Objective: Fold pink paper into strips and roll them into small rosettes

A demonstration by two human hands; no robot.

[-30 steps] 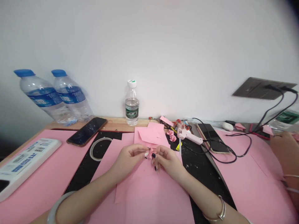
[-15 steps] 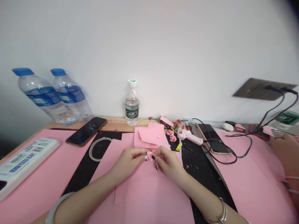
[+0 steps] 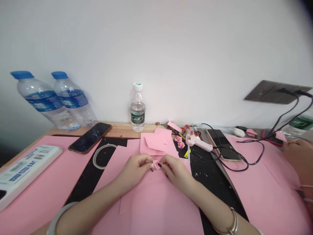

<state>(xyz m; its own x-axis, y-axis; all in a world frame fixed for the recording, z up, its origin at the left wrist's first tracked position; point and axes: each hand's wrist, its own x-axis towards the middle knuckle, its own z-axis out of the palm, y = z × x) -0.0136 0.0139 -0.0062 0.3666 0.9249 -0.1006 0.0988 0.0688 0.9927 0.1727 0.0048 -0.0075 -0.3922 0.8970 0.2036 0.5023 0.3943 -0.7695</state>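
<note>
One folded paper [image 3: 156, 163], small, pink: pinched in the grip of left hand [image 3: 135, 168] and right hand [image 3: 177, 171], directly between the two, neither nearer; long axis unclear. Glue gun [image 3: 200, 144]: beyond grip, rightward.

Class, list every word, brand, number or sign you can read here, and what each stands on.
None reads with certainty.
White case: large blue lettering, too blurred.
White-capped bottle: white characters on green, green cap mark; both blurred.
Two blue-capped bottles: white script on blue, too blurred.
Right-edge bottle: marks on green, too blurred.
Yellow tag: dark marks, too small.
</note>
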